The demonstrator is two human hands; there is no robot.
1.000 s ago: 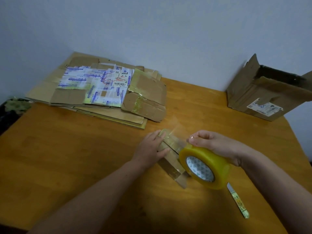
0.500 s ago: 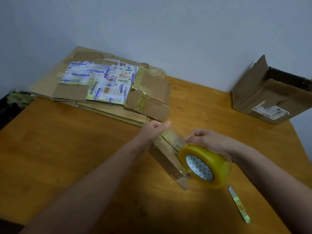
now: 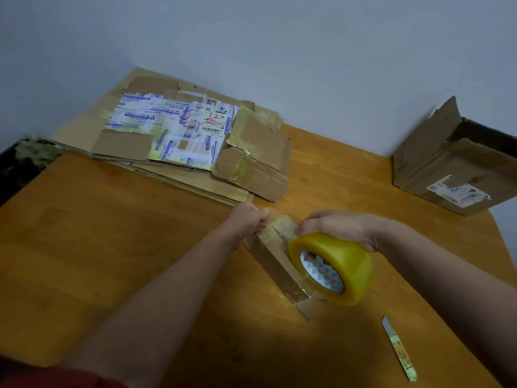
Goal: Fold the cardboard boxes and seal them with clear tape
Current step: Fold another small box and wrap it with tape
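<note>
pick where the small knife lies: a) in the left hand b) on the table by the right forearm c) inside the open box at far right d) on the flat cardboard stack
B: the knife lies flat on the wooden table beside the right forearm. The right hand holds the tape roll, and the left hand grips the far end of the small box.

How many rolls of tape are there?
1. The tape roll is in the right hand, against the small box mid-table. Another could be hidden inside the open box at the far right.
</note>
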